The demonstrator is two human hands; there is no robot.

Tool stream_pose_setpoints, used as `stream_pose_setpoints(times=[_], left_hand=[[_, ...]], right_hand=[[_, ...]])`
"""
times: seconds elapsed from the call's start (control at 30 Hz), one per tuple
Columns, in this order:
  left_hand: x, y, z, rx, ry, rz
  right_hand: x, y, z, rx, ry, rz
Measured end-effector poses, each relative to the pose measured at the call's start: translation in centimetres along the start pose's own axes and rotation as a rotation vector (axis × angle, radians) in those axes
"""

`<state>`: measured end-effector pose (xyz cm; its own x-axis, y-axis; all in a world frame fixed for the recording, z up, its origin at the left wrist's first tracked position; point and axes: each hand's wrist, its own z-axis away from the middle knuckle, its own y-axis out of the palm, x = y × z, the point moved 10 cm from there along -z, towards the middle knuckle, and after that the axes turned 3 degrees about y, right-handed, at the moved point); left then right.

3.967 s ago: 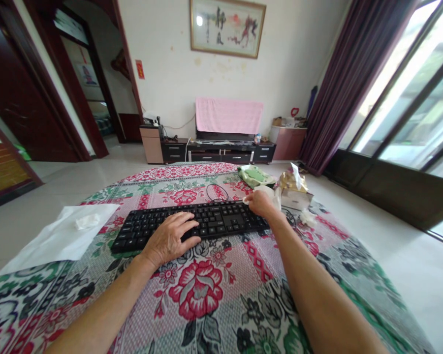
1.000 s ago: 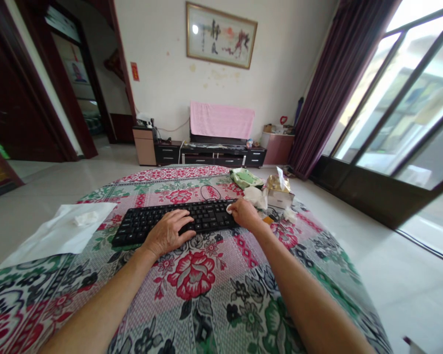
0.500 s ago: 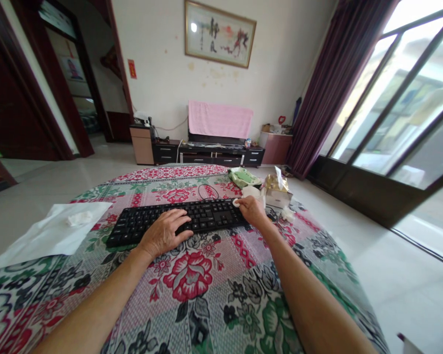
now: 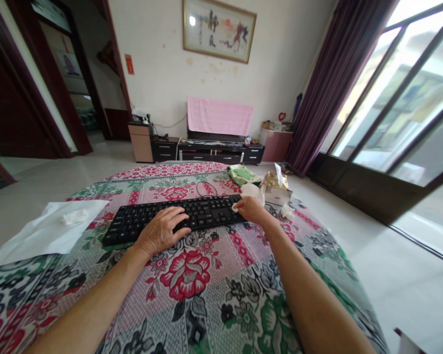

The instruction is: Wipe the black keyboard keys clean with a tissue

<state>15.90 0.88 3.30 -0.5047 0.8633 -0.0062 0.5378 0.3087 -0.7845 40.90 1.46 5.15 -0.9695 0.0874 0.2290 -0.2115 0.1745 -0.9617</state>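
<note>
A black keyboard lies across the flowered tablecloth. My left hand rests on its middle and front edge, fingers stretched out and a little apart, with nothing held. At the keyboard's right end, my right hand pinches a small white wad of tissue against the keys. Just behind that hand lies a pale crumpled tissue. The keyboard's thin cable loops on the cloth behind it.
A tissue box stands right of my right hand, with a crumpled tissue in front. Behind is a green packet. On the left, a white sheet bears another crumpled tissue. A low black cabinet stands beyond the table.
My right hand, with the tissue wad, has shifted slightly down the keyboard's right end, toward me. My left hand stays on the keyboard. The whole view has shifted slightly.
</note>
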Motion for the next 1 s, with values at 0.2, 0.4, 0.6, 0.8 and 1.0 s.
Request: stream_pose_setpoints(times=[0.2,0.4,0.6,0.8,1.0], left_hand=[[0.0,0.0,0.0,-0.005,0.006,0.004],[0.0,0.1,0.0,0.004,0.009,-0.007],[-0.2,0.2,0.0,0.014,0.024,-0.043],[-0.2,0.2,0.0,0.023,0.024,-0.067],[-0.2,0.1,-0.1,0.019,0.023,-0.047]], right_hand=[[1.1,-0.5,0.2,-0.078,-0.041,-0.026],[1.5,0.3,0.3,-0.090,-0.040,-0.047],[-0.3,0.5,0.2,0.045,-0.007,-0.129],[-1.7,-1.0,0.0,-0.202,-0.008,-0.092],[-1.3,0.3,0.0,-0.182,-0.060,-0.056]])
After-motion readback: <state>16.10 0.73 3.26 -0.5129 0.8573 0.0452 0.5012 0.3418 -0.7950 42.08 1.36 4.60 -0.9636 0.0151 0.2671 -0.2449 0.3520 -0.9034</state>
